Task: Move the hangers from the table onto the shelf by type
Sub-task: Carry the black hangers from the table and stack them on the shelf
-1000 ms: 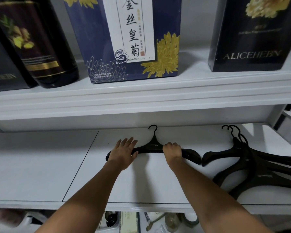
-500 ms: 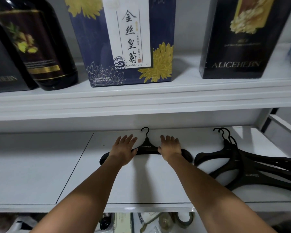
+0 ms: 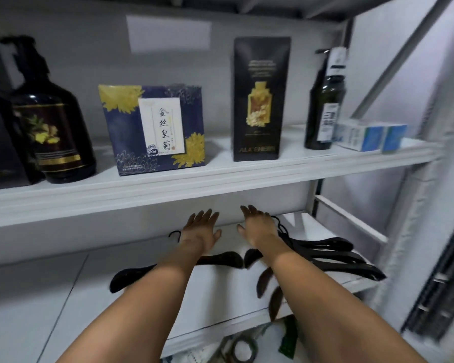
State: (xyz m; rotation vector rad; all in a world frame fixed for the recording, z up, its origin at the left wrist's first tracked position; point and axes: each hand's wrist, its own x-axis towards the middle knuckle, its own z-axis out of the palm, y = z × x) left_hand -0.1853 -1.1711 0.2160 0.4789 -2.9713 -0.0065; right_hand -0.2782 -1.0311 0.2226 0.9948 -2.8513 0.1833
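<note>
A single black hanger (image 3: 131, 275) lies flat on the white lower shelf (image 3: 50, 297), its hook pointing to the back and its middle hidden under my left forearm. My left hand (image 3: 201, 231) hovers above it, fingers spread, holding nothing. My right hand (image 3: 258, 226) is also open and lifted, a little to the right. A pile of several black hangers (image 3: 333, 255) lies at the shelf's right end, partly hidden by my right forearm.
The upper shelf (image 3: 220, 176) carries a dark pump bottle (image 3: 55, 134), a blue and gold box (image 3: 155, 129), a tall black box (image 3: 261, 100), a green bottle (image 3: 325, 100) and small blue-white boxes (image 3: 370, 136). The rack's white upright (image 3: 404, 231) stands at right. Clutter shows below.
Both hands have let go of the single hanger and lifted off it, fingers spread. The view has pulled back and tilted up and to the right.
</note>
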